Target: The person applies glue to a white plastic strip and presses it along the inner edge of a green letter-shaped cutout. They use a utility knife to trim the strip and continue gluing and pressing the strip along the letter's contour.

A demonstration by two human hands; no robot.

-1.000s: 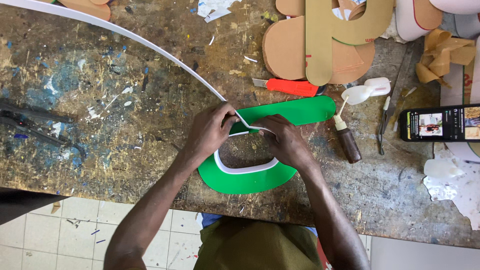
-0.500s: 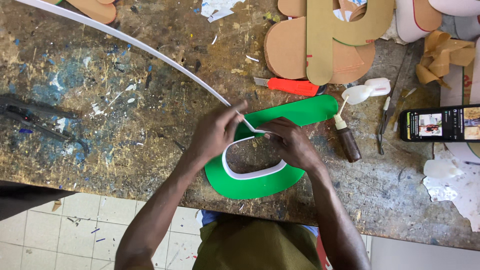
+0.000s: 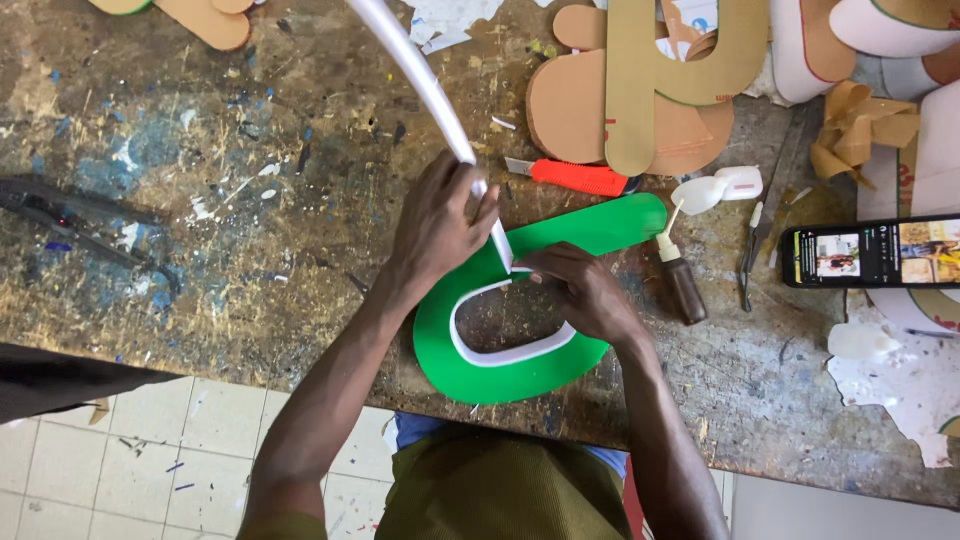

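White strip (image 3: 440,105) bent along a green foam letter (image 3: 520,365)
Left hand (image 3: 440,225) closed around the strip; right hand (image 3: 580,295), fingers curled, presses it against the letter's inner edge.

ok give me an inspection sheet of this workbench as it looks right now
surface: worn wooden workbench, scratched, with blue and white paint stains.
job's things: green curved cutout lying flat; white strip runs along its inner edge and rises off toward the top of the view.
clutter: red utility knife, brown glue bottle, white bottle, phone with its screen lit, cardboard cutouts, paper scraps.
hands: left hand grips the strip; right hand presses it against the cutout's inner edge.
cables: nothing seen.
surroundings: white tiled floor with small debris.
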